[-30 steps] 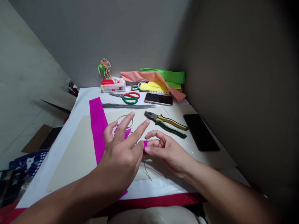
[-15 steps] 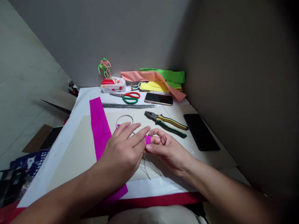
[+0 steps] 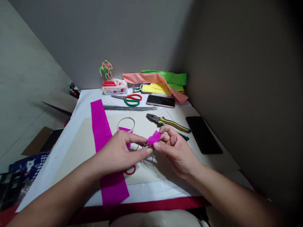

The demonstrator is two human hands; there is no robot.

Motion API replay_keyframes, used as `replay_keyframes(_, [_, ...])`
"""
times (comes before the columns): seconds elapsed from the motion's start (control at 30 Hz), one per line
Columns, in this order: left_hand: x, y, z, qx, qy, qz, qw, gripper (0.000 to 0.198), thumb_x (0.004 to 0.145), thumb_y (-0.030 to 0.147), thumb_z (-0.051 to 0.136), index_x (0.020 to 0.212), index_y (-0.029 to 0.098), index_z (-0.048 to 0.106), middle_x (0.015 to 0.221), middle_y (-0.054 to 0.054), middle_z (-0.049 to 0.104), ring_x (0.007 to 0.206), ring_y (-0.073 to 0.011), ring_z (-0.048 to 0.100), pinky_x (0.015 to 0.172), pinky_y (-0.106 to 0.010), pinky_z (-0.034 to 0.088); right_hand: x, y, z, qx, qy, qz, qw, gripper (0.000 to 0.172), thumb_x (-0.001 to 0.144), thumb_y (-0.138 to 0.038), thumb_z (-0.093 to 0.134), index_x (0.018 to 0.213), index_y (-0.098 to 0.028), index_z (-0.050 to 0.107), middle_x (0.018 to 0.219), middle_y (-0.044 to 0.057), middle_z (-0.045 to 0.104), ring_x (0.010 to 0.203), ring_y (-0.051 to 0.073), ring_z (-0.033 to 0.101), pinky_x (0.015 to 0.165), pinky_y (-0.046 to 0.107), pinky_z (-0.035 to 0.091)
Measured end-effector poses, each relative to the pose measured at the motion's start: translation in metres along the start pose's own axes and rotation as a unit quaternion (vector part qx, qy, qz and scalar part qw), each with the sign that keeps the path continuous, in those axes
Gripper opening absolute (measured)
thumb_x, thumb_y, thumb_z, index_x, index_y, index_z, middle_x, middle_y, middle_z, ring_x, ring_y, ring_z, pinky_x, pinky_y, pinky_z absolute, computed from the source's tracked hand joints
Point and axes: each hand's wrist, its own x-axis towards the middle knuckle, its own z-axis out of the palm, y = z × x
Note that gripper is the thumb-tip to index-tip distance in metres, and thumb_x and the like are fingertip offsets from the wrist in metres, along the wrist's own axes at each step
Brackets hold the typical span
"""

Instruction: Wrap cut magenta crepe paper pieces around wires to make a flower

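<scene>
Over the middle of the table, my right hand (image 3: 178, 153) pinches a small crumpled piece of magenta crepe paper (image 3: 154, 137) between thumb and fingers. The paper sits against the upper part of a twisted wire frame (image 3: 155, 165), whose thin legs hang below. My left hand (image 3: 118, 149) closes thumb and index finger on that wire, just left of the paper. Under my left hand lies a long magenta crepe paper strip (image 3: 101, 126). A red loop handle (image 3: 130, 170) shows beside it; the rest is hidden.
Behind my hands lie combination pliers (image 3: 175, 123), a thin ring (image 3: 126, 118), straight wires (image 3: 130, 108), scissors (image 3: 132, 99) and a phone (image 3: 161, 101). A flat black slab (image 3: 204, 135) is at right. Folded crepe paper (image 3: 151, 77), a tissue pack (image 3: 115, 87) and small wire figures (image 3: 106, 67) stand by the wall.
My left hand has drawn back and turned, uncovering the wire and the red loop. The magenta piece is more visible and slightly higher in my right fingers.
</scene>
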Motion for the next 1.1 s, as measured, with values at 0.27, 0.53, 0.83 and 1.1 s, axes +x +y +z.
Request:
replay_keyframes(0.27, [0.004, 0.002, 0.011, -0.166, 0.001, -0.057, 0.984, 0.026, 0.083, 0.032, 0.062, 0.064, 0.016, 0.071, 0.056, 0.003, 0.06, 0.053, -0.01, 0.049, 0.049, -0.021, 0.038, 0.0, 0.006, 0.001, -0.004, 0.059, -0.028, 0.998, 0.042, 0.064, -0.02, 0.081, 0.088, -0.024, 0.047, 0.072, -0.006, 0.065, 0.068, 0.011, 0.061, 0.071, 0.025, 0.049])
replay_keyframes(0.53, [0.003, -0.001, 0.012, -0.16, -0.019, -0.064, 0.985, 0.022, 0.081, 0.028, 0.061, 0.069, 0.015, 0.074, 0.055, 0.002, 0.059, 0.049, -0.0081, 0.044, 0.046, -0.02, 0.032, 0.003, -0.005, -0.004, 0.004, -0.019, 0.063, 0.998, 0.038, 0.068, -0.021, 0.08, 0.103, -0.018, 0.063, 0.071, -0.002, 0.067, 0.062, 0.011, 0.064, 0.067, 0.025, 0.049])
replay_keyframes(0.83, [-0.001, 0.001, 0.012, -0.169, -0.067, -0.127, 0.975, 0.022, 0.081, 0.027, 0.061, 0.07, 0.012, 0.072, 0.058, -0.003, 0.065, 0.051, -0.0099, 0.055, 0.046, -0.019, 0.041, 0.004, -0.011, -0.01, -0.044, -0.06, 0.08, 0.994, 0.013, 0.071, -0.02, 0.078, 0.074, -0.014, 0.067, 0.061, -0.003, 0.063, 0.058, 0.008, 0.057, 0.06, 0.021, 0.043])
replay_keyframes(1.1, [-0.002, -0.002, 0.016, -0.169, -0.088, -0.15, 0.97, 0.023, 0.081, 0.032, 0.062, 0.075, 0.012, 0.072, 0.055, -0.001, 0.061, 0.042, -0.0083, 0.049, 0.043, -0.022, 0.04, 0.001, -0.009, -0.007, -0.09, -0.083, 0.047, 0.991, 0.013, 0.075, -0.022, 0.076, 0.077, -0.015, 0.065, 0.062, -0.001, 0.065, 0.058, 0.01, 0.06, 0.058, 0.022, 0.045])
